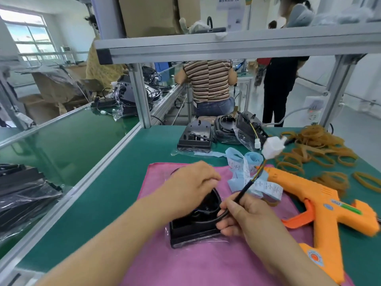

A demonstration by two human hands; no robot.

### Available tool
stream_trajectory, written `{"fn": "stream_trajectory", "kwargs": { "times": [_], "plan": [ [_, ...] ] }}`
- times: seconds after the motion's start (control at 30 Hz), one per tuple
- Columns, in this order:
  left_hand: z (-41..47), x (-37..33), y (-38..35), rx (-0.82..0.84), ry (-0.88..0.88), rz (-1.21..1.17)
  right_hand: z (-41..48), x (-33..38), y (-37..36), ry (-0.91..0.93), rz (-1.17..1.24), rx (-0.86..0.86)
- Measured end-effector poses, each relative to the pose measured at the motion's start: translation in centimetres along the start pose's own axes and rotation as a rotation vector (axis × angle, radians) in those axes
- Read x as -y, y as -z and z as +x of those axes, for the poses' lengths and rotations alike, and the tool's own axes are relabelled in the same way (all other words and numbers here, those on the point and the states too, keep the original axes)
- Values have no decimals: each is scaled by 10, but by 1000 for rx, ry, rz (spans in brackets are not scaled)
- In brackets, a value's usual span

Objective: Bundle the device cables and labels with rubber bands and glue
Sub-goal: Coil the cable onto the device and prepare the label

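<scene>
Right hand pinches the black sheathed cable with its white plastic connector; left hand grips the black plastic device on the pink cloth near the front edge of the green worktop.

You have a pink cloth spread on the green bench mat. Above you an aluminium shelf carries a cardboard box. Beyond it, a person in a striped shirt sits facing away. A white power strip hangs beside the right post.
</scene>
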State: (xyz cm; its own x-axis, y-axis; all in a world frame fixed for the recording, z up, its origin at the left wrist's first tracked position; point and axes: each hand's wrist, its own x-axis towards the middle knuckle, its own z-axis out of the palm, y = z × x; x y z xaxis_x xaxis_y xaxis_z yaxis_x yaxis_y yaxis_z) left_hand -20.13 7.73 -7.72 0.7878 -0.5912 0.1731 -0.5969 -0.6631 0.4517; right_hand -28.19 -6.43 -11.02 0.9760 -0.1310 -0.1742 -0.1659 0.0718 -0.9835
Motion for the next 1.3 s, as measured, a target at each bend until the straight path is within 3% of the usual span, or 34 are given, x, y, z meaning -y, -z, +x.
{"fn": "stream_trajectory", "kwargs": {
  "times": [0.13,0.33,0.63,0.8,0.97,1.13,1.3],
  "plan": [
    [0,11,-26,47,-83,-57,5,0,4,13,-12,36],
    [-3,16,-29,-92,12,-175,16,1,14,56,-27,-20],
    [-4,15,-32,-242,109,-247,46,16,11,10,-340,88],
    [-2,14,-32,-255,139,-243,65,23,11,128,-578,159],
    [-3,17,-36,-340,185,-257,81,19,7,88,-456,201],
    [-2,15,-40,-413,244,-343,86,12,7,49,-537,146],
    [0,18,-42,-449,283,-339,76,11,-10,288,-832,109]
  ]
}}
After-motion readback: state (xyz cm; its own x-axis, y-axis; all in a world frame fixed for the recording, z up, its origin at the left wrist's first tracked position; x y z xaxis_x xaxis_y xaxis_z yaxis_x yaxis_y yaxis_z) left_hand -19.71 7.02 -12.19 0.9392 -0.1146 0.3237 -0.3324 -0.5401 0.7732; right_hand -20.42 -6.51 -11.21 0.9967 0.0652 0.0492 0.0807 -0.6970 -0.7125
